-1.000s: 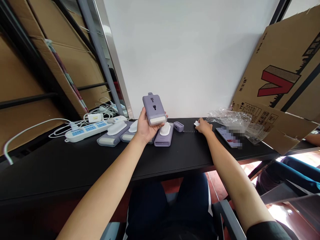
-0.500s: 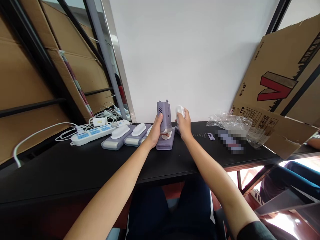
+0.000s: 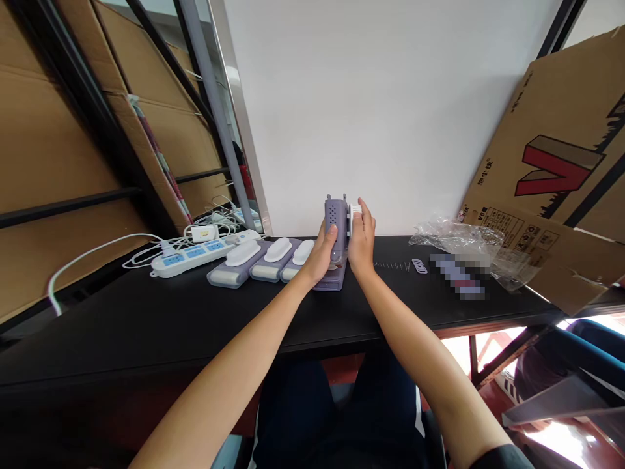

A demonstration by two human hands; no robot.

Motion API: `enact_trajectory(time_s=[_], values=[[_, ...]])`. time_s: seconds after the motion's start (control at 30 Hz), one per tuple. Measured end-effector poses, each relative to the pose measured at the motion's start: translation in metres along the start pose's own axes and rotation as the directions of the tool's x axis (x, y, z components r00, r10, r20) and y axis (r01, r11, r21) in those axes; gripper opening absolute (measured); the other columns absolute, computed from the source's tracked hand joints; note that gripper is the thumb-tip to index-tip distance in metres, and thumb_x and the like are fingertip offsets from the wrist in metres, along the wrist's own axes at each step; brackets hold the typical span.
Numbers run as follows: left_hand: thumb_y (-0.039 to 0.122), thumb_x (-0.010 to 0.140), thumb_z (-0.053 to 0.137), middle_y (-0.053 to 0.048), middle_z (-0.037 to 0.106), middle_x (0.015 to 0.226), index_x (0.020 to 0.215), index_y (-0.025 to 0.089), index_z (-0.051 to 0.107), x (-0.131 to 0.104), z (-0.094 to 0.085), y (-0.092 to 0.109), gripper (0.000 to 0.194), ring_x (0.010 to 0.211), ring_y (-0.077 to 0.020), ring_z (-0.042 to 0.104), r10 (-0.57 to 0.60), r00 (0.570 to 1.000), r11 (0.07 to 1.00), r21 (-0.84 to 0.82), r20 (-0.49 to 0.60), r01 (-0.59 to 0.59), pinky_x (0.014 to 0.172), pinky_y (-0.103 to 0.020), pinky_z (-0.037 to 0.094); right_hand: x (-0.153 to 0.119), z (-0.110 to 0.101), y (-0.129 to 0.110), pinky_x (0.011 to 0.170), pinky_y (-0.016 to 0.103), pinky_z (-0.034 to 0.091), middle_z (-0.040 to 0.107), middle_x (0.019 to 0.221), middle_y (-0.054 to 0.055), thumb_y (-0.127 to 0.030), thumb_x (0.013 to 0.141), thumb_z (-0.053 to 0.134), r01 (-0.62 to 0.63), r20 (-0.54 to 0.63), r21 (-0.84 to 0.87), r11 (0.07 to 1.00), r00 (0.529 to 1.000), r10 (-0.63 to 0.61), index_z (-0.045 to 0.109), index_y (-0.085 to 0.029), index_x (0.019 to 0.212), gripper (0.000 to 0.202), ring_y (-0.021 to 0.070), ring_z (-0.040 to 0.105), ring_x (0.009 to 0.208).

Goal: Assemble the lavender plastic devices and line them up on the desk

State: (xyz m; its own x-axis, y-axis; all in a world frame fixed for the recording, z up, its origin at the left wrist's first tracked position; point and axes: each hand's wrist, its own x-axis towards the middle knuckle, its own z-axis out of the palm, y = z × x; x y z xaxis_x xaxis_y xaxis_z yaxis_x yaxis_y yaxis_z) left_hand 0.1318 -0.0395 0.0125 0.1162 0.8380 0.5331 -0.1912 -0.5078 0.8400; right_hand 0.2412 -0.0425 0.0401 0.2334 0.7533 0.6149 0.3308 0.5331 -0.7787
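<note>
Upright over the desk, a purple casing with small holes (image 3: 334, 225) is gripped in my left hand (image 3: 319, 257), whose thumb lies across its front. My right hand (image 3: 362, 241) holds a white oval part (image 3: 355, 212) against the casing's right side, fingers wrapped behind it. Partly hidden below my hands, a purple unit (image 3: 332, 281) lies on the desk. To its left sit several similar purple units with white oval tops (image 3: 279, 249). A thin spring (image 3: 393, 266) and a small purple plate (image 3: 419, 266) lie to the right of my right hand.
A white power strip (image 3: 188, 257) with tangled cables lies at the left of the black desk (image 3: 195, 332). Clear plastic wrap (image 3: 454, 238) and a blurred patch (image 3: 458, 276) are at the right, beside a large cardboard box (image 3: 551, 150). Another person's leg (image 3: 551, 371) shows at lower right.
The white part in my right hand has moved from a gap beside the casing to against its side. The casing has turned slightly. The whole view has shifted a little.
</note>
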Motion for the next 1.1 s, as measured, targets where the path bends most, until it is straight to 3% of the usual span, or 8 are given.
enact_trajectory(time_s=[0.13, 0.33, 0.57, 0.77, 0.97, 1.1], values=[[0.069, 0.102, 0.041, -0.005, 0.056, 0.158, 0.151, 0.031, 0.055, -0.002, 0.001, -0.003, 0.064, 0.156, -0.027, 0.041, 0.062, 0.992, 0.997, 0.032, 0.109, -0.065, 0.129, -0.043, 0.034, 0.004, -0.007, 0.008, 0.117, 0.039, 0.041, 0.051, 0.15, 0.012, -0.051, 0.109, 0.024, 0.079, -0.07, 0.041, 0.996, 0.995, -0.076, 0.046, -0.028, 0.154, 0.055, 0.0218, 0.049, 0.139], [0.067, 0.104, 0.041, -0.004, 0.048, 0.166, 0.156, 0.031, 0.049, -0.004, 0.001, 0.001, 0.064, 0.159, -0.0267, 0.035, 0.089, 0.981, 0.988, 0.113, 0.17, -0.109, 0.131, -0.042, 0.028, 0.004, -0.013, 0.014, 0.11, 0.04, 0.046, 0.054, 0.14, 0.01, -0.052, 0.107, 0.029, 0.138, -0.109, 0.066, 0.988, 0.985, -0.13, 0.053, -0.03, 0.144, 0.049, 0.0226, 0.055, 0.124], [0.067, 0.104, 0.04, -0.004, 0.045, 0.167, 0.159, 0.03, 0.045, -0.006, 0.003, 0.005, 0.066, 0.159, -0.0274, 0.034, 0.11, 0.976, 0.984, 0.117, 0.186, -0.133, 0.132, -0.042, 0.027, 0.0, -0.014, 0.014, 0.109, 0.041, 0.046, 0.052, 0.14, 0.011, -0.053, 0.106, 0.034, 0.168, -0.101, 0.013, 0.986, 0.981, -0.166, 0.055, -0.03, 0.14, 0.046, 0.0253, 0.052, 0.128], [0.067, 0.103, 0.042, -0.004, 0.047, 0.166, 0.159, 0.032, 0.044, -0.007, 0.004, 0.009, 0.066, 0.157, -0.0285, 0.039, 0.118, 0.978, 0.98, 0.141, 0.172, -0.143, 0.13, -0.043, 0.031, 0.0, -0.015, 0.015, 0.109, 0.044, 0.046, 0.053, 0.138, 0.011, -0.051, 0.104, 0.039, 0.176, -0.083, 0.087, 0.981, 0.982, -0.168, 0.055, -0.03, 0.137, 0.043, 0.0267, 0.052, 0.128], [0.065, 0.101, 0.051, -0.004, 0.041, 0.17, 0.163, 0.032, 0.038, -0.005, -0.003, 0.006, 0.071, 0.157, -0.0294, 0.038, 0.199, 0.974, 0.955, 0.2, 0.105, -0.217, 0.13, -0.043, 0.029, 0.005, -0.016, 0.015, 0.1, 0.038, 0.051, 0.06, 0.126, 0.008, -0.052, 0.104, 0.038, 0.155, 0.011, 0.154, 0.976, 0.987, -0.159, 0.052, -0.03, 0.135, 0.04, 0.0239, 0.059, 0.117], [0.065, 0.1, 0.053, -0.008, 0.051, 0.163, 0.165, 0.031, 0.035, -0.004, -0.007, 0.002, 0.076, 0.147, -0.03, 0.05, 0.15, 0.983, 0.948, 0.268, 0.106, -0.174, 0.128, -0.046, 0.033, 0.012, -0.018, 0.016, 0.09, 0.032, 0.054, 0.058, 0.111, 0.004, -0.061, 0.102, 0.042, 0.114, 0.03, 0.264, 0.958, 0.992, -0.126, 0.051, -0.03, 0.121, 0.038, 0.0196, 0.062, 0.102]])
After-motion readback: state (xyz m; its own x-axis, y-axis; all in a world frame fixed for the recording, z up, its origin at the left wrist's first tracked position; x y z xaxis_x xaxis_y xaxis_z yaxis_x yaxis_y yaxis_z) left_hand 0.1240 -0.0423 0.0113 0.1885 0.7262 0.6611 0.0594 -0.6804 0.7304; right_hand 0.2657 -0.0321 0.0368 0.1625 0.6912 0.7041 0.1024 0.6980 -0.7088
